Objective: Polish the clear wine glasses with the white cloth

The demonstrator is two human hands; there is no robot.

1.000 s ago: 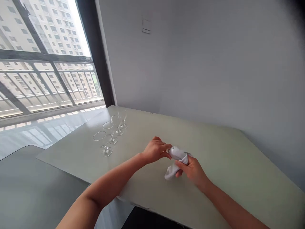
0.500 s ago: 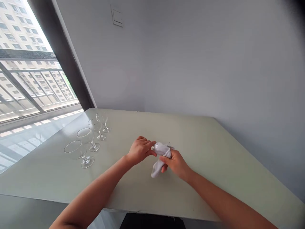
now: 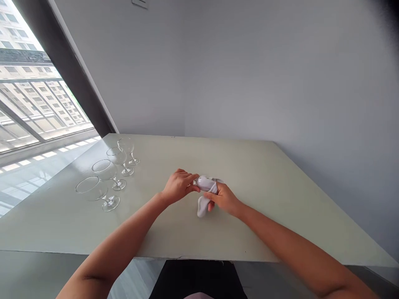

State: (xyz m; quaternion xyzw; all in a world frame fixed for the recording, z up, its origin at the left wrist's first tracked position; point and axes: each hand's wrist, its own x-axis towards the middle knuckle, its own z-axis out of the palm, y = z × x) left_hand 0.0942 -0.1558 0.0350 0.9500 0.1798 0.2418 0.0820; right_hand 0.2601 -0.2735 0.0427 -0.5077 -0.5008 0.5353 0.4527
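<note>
Cloth (image 3: 203, 206): white, bunched at bowl of glass (image 3: 204, 183), inside or around unclear; 1 end hangs loose
Glass: tipped sideways between hands, over surface (image 3: 249, 174)
Left hand (image 3: 179, 187): grip clamped on glass, stem end
Right hand (image 3: 226, 198): grip clamped on cloth, rim side
Goblets (image 3: 119, 185): 4, upright, in a row, left part of surface

Four glasses (image 3: 109, 172) stand on one table (image 3: 264, 182). One left hand (image 3: 180, 185) and one right hand (image 3: 226, 199) hold one cloth (image 3: 202, 207) and apparently a fifth glass (image 3: 204, 183). One switch (image 3: 139, 3) shows.
</note>
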